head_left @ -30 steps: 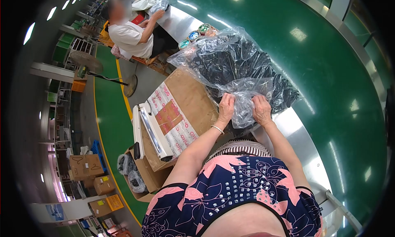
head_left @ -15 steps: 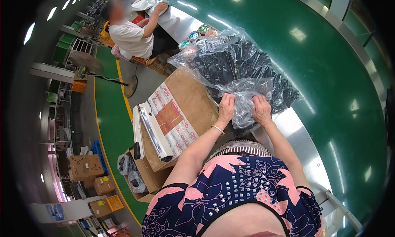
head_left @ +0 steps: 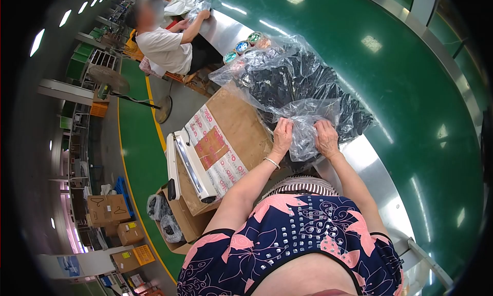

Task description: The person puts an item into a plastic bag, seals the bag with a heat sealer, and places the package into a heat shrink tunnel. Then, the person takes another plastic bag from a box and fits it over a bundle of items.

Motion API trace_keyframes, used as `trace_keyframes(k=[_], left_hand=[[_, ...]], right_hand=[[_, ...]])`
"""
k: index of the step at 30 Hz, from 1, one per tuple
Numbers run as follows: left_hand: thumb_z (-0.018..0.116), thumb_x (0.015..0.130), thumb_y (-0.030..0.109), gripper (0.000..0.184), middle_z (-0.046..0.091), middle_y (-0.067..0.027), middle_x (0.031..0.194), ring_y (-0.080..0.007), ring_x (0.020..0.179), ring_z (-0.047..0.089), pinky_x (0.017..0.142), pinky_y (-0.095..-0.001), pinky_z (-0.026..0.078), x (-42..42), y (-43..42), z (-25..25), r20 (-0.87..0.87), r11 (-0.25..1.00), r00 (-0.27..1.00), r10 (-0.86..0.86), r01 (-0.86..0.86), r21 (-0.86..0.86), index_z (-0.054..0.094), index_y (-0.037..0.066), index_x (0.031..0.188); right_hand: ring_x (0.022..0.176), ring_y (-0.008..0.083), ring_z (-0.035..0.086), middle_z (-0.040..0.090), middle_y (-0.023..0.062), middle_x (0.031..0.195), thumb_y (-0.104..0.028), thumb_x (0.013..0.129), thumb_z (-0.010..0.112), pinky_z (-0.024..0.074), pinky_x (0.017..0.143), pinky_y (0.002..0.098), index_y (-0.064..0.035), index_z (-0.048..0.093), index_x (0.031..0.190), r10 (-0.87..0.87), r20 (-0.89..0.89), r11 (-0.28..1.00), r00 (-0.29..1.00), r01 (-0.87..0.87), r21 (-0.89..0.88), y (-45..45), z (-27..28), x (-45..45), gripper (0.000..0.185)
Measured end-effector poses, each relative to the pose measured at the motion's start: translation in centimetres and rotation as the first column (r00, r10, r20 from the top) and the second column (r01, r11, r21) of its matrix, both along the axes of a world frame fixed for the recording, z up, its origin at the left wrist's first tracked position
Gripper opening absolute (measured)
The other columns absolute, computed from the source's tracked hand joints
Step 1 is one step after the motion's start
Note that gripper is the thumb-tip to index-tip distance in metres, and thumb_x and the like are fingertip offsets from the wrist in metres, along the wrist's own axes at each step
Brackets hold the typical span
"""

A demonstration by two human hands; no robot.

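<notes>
A large clear plastic bag (head_left: 308, 108) with dark contents (head_left: 287, 75) lies at the edge of the green surface in front of me. My left hand (head_left: 282, 135) pinches the gathered plastic on its left side. On the right side of the same bunched part, my right hand (head_left: 326, 138) has its fingers closed on the plastic. Crumpled plastic hangs between the two hands, toward my body. The fingertips are partly hidden in the folds.
Left of the bag, a cardboard box (head_left: 236, 116) with printed tape carries a white bar-shaped device, perhaps a heat sealer (head_left: 191, 165). Tape rolls (head_left: 242, 46) stand beyond the bag. A co-worker (head_left: 167, 47) sits at the upper left. An open carton (head_left: 177, 219) holds bagged items.
My hands stay almost in place on the bag, and the plastic shifts only slightly. At the upper left, the co-worker's hands have moved a little.
</notes>
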State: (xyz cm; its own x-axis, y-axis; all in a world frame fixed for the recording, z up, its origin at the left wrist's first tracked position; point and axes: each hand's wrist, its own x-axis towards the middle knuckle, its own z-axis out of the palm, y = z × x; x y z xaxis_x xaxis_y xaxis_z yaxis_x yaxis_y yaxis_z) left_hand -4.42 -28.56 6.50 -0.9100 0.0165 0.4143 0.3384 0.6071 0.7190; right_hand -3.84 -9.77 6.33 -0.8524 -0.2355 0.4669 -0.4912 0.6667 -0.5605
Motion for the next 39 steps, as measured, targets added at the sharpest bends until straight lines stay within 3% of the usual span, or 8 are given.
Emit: trace_keyframes(k=[39], left_hand=[[0.046, 0.093, 0.007, 0.012, 0.047, -0.0151, 0.082, -0.0319, 0.075, 0.051, 0.069, -0.0368, 0.042, -0.03, -0.08, -0.27, 0.01, 1.0, 1.0, -0.008, 0.008, 0.015, 0.051, -0.003, 0.088]], right_hand=[[0.091, 0.0305, 0.053, 0.054, 0.0109, 0.092, 0.0, 0.066, 0.058, 0.0456, 0.079, 0.0386, -0.0053, 0.054, 0.092, 0.001, 0.003, 1.0, 1.0, -0.001, 0.005, 0.0, -0.1, 0.01, 0.027]])
